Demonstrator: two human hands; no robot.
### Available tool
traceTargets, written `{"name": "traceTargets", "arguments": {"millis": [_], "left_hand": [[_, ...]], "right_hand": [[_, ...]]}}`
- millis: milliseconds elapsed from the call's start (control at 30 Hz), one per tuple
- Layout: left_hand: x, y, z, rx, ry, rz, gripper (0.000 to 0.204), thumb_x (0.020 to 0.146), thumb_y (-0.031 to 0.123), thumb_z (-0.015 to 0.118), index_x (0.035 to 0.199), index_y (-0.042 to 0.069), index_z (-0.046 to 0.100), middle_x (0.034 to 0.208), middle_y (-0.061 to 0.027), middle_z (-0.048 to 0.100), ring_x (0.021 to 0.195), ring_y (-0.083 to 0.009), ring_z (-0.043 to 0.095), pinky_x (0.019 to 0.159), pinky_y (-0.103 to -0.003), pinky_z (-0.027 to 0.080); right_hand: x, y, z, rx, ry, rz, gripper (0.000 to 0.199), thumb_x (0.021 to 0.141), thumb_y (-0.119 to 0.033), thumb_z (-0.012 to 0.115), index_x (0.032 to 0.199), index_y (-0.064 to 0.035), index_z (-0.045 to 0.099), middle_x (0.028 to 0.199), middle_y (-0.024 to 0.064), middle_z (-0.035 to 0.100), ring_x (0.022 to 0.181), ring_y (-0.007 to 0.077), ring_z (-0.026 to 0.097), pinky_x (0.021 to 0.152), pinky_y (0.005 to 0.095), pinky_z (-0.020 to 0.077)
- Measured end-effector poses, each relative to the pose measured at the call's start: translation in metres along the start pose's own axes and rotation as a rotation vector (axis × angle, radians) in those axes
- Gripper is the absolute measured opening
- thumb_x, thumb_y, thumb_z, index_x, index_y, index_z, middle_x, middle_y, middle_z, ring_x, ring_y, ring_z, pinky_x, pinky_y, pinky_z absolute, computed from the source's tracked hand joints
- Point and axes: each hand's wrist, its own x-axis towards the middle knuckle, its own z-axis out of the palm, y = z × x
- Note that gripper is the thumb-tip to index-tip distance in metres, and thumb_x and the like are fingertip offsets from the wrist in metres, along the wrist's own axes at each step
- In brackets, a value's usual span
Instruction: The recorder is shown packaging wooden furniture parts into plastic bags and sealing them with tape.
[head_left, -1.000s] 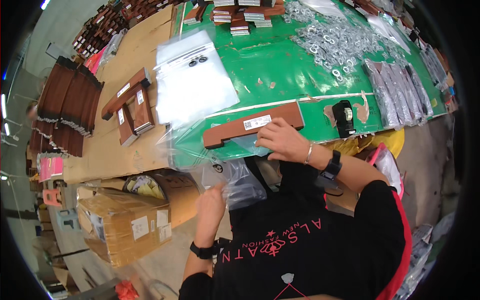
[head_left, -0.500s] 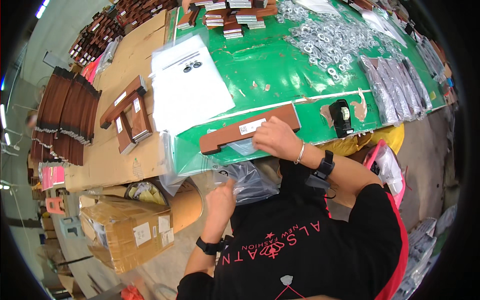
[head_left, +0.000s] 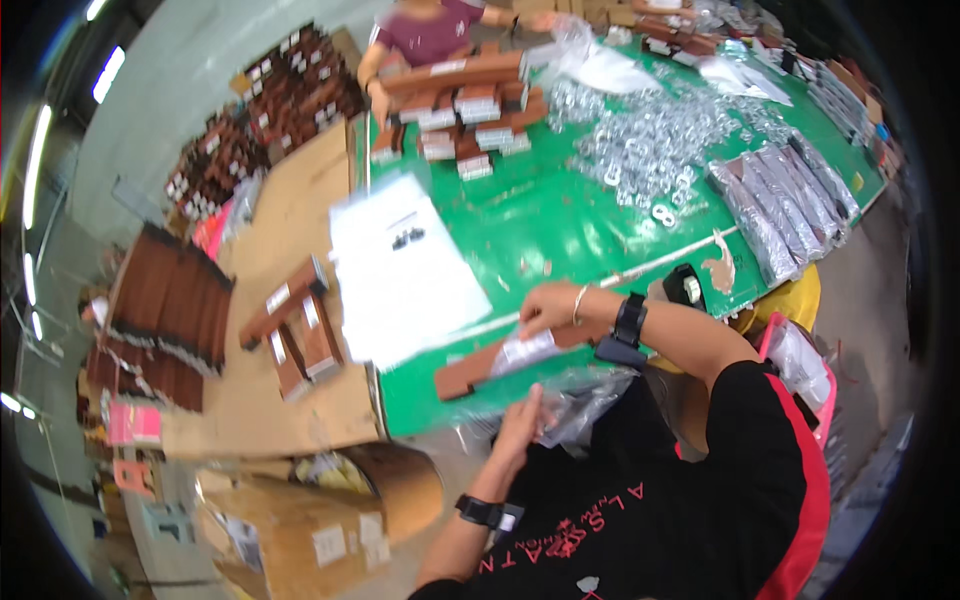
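My left hand (head_left: pixel 518 425) is closed on the edge of a clear plastic bag (head_left: pixel 585 400), which lies crumpled in front of my body at the table's near edge. Just beyond the bag, a brown wooden piece (head_left: pixel 462 378) with a notched end rests on the green tabletop. My right hand (head_left: pixel 553 308) is over that piece, fingers bent down and pinched together. A small whitish, see-through packet (head_left: pixel 527 350) shows beneath its fingertips, against the wood; blur hides its contents. Part of the wooden piece is covered by my right hand and wrist.
White plastic sheets (head_left: pixel 400 280) lie left of centre, beside stacked brown pieces (head_left: pixel 305 330) on cardboard. Metal fittings (head_left: pixel 650 145) in clear packets are heaped at the far right, near wrapped pieces (head_left: pixel 780 210) and a black tape dispenser (head_left: pixel 684 287). Across the table a person (head_left: pixel 425 35) touches a wood stack.
The view has shifted, bringing the person across the table into sight. My right hand has drawn the packet up over the wooden piece's face. My left hand has come nearer the piece with the bag.
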Motion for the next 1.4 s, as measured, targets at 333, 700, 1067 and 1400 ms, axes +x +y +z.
{"name": "traceTargets", "arguments": {"millis": [333,700,1067,1400], "left_hand": [[0.057,0.015,0.013,-0.644,-0.016,-0.18,0.067,0.1,0.063,0.046,0.12,0.0,0.058,0.084,-0.0046,0.064,0.055,-0.0066,0.041,0.048,-0.022,0.031],[0.037,0.005,0.026,-0.585,0.085,0.007,0.042,0.103,0.049,0.051,0.108,0.008,0.06,0.085,-0.0033,0.064,0.059,-0.0073,0.049,0.049,-0.022,0.033],[-0.146,0.104,-0.143,0.355,0.696,-0.123,0.045,0.101,0.045,0.048,0.099,0.007,0.072,0.086,-0.0027,0.064,0.065,-0.0114,0.054,0.056,-0.028,0.045],[-0.199,0.252,-0.119,0.925,1.234,1.096,0.037,0.105,0.025,0.043,0.094,-0.004,0.065,0.08,-0.0043,0.058,0.067,-0.0159,0.053,0.061,-0.027,0.042]], "right_hand": [[0.0,-0.001,0.007,-0.117,-0.021,-0.141,0.046,0.085,-0.053,0.069,0.093,-0.0078,0.073,0.087,0.0117,0.07,0.08,0.0336,0.067,0.068,0.0445,0.0497],[-0.007,-0.009,-0.004,0.075,-0.142,-0.195,0.048,0.079,-0.042,0.078,0.109,-0.0066,0.065,0.098,0.0139,0.071,0.088,0.0322,0.068,0.074,0.0402,0.0516],[-0.076,-0.052,-0.028,0.011,0.454,-0.209,0.06,0.079,-0.031,0.078,0.131,-0.0153,0.053,0.118,0.0134,0.064,0.108,0.0338,0.063,0.088,0.0445,0.0477],[-0.08,-0.024,0.013,-0.352,0.617,-0.051,0.062,0.077,-0.025,0.079,0.133,-0.0133,0.055,0.108,0.0108,0.06,0.107,0.0311,0.056,0.092,0.0437,0.0426]]}}
